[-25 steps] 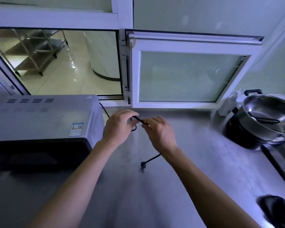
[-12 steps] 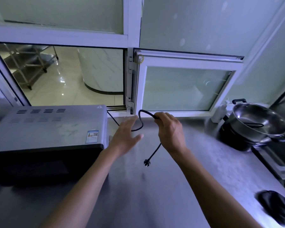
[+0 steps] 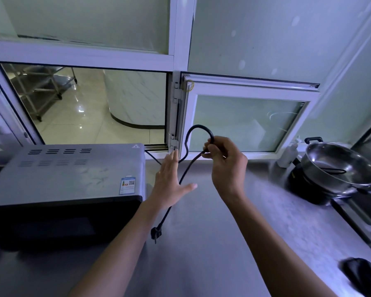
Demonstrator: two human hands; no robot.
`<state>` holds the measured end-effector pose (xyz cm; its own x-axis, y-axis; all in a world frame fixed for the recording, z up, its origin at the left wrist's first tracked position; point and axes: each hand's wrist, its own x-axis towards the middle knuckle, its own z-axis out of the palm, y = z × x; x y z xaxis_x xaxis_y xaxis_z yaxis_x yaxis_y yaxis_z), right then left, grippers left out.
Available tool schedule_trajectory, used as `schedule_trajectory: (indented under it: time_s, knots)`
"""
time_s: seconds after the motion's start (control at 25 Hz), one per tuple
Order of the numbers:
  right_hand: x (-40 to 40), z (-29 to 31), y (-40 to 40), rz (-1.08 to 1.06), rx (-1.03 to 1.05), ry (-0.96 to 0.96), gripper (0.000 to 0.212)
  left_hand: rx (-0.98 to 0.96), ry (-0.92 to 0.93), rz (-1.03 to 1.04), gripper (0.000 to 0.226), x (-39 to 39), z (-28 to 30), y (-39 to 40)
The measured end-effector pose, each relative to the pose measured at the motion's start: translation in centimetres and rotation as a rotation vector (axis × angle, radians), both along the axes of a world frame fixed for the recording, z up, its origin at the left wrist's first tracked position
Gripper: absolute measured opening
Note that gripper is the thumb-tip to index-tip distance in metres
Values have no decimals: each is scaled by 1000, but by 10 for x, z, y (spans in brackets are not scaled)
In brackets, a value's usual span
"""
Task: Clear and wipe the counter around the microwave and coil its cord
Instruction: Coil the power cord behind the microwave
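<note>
Coiling underway: cord (image 3: 185, 144) loop pinched by right hand (image 3: 225, 166); left hand (image 3: 169, 183) flat, empty. Equal loops are advised, plug (image 3: 156, 232) gathered last.

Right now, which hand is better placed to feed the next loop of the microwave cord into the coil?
Probably the left hand: it is open with straight fingers, right beside the slack cord. The right hand already pinches the first loop.

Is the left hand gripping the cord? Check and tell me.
No: the left hand is flat with its fingers spread beside the cord, while the right hand alone pinches the loop.
</note>
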<state>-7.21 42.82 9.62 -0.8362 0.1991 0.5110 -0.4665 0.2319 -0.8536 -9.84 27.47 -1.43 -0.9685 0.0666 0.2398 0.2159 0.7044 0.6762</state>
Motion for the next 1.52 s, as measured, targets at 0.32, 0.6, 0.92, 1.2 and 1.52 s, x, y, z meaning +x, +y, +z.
schedule_trajectory:
  time_s: [0.32, 0.6, 0.92, 1.2, 1.52]
  knots:
    - [-10, 17, -3, 119, -97, 74, 20, 123, 31, 65, 108, -42, 14, 2]
    - [-33, 11, 13, 146, -205, 92, 25, 143, 17, -7, 25, -78, 15, -6]
    - [-36, -20, 40, 128, -136, -62, 22, 151, 6, 74, 31, -85, 4, -17]
    - [-20, -30, 53, 218, -56, -178, 25, -132, 40, 171, 33, -91, 10, -29]
    - [-9, -17, 63, 287, 418, -241, 28, -336, 139, 172, 14, -82, 10, -32]
